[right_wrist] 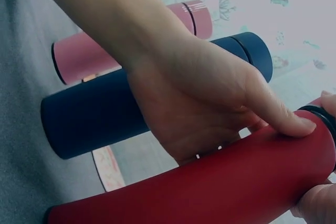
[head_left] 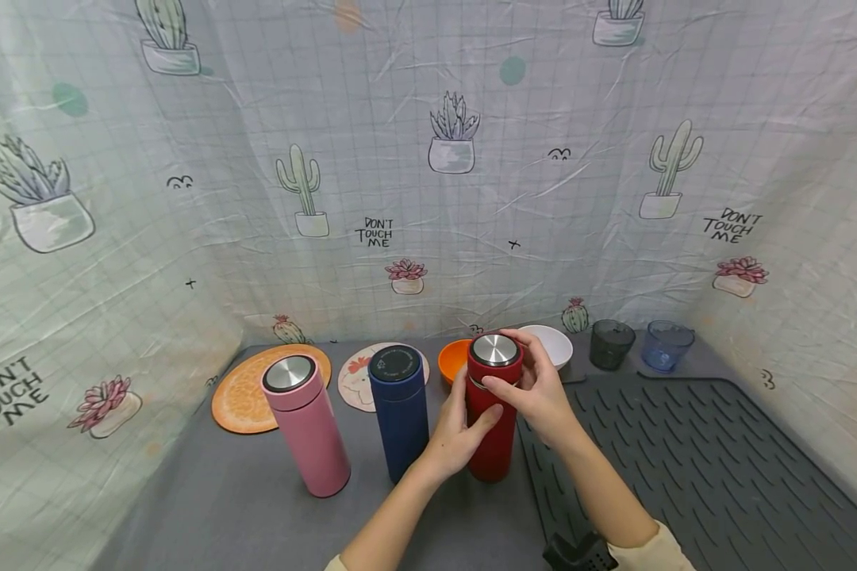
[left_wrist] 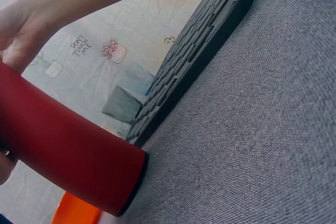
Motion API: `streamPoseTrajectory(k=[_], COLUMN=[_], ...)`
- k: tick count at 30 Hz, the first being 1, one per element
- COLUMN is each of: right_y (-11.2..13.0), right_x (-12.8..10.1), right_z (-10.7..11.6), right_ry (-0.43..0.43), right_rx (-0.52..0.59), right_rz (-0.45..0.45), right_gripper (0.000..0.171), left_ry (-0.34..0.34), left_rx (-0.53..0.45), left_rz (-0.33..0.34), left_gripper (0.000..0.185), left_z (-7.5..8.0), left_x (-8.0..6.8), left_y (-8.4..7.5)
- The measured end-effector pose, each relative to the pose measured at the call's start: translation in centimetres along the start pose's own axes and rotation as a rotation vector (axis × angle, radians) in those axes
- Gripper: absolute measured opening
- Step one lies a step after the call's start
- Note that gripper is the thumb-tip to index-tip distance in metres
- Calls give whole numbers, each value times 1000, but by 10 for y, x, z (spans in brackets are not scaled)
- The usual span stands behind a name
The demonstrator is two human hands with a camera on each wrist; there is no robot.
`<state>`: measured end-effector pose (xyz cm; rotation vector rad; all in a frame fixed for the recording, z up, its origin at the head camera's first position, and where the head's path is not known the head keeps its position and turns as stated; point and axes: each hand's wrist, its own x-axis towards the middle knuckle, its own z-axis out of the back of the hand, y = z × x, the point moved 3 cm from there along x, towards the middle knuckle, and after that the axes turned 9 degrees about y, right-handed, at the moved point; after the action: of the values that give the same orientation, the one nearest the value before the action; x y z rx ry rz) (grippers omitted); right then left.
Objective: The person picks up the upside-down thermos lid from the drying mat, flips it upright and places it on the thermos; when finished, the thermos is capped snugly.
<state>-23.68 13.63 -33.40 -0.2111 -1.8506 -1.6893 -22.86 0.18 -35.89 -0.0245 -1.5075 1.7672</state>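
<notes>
A red flask point(head_left: 494, 432) with a steel-topped lid point(head_left: 495, 350) stands upright on the grey table point(head_left: 257, 507), at the left edge of the ribbed mat. My left hand point(head_left: 466, 424) grips its body from the left, thumb across the front. My right hand point(head_left: 532, 382) curls round the lid at the top. In the right wrist view the left hand point(right_wrist: 210, 108) wraps the red flask point(right_wrist: 210, 192) in front of the blue flask point(right_wrist: 105, 114). The left wrist view shows the red flask's base point(left_wrist: 79, 156) on the grey cloth.
A blue flask point(head_left: 400, 408) and a pink flask point(head_left: 305, 424) stand to the left. Behind them lie an orange round mat point(head_left: 246, 392) and a picture coaster point(head_left: 357, 381). Orange bowl point(head_left: 451, 358), white bowl point(head_left: 555, 342), dark cup point(head_left: 610, 343) and blue cup point(head_left: 666, 345) line the back. The dark ribbed mat point(head_left: 693, 468) covers the right side.
</notes>
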Motion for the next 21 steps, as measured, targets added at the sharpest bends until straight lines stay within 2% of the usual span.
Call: streamPoseTrajectory(k=[1, 9, 16, 21], right_y=[-1, 1, 3, 3], right_x=[0, 0, 1, 1], right_z=[0, -1, -3, -4], right_ry=[0, -21, -42, -38], right_rx=[8, 6, -20, -29], right_rz=[-2, -14, 12, -28], right_gripper=[63, 69, 69, 70], left_ry=[5, 22, 21, 19], left_rx=[-9, 0, 4, 11], left_rz=[4, 49, 18, 40], left_gripper=[65, 66, 66, 68], left_z=[0, 0, 0, 0], left_x=[0, -1, -1, -1], left_y=[-4, -4, -5, -5])
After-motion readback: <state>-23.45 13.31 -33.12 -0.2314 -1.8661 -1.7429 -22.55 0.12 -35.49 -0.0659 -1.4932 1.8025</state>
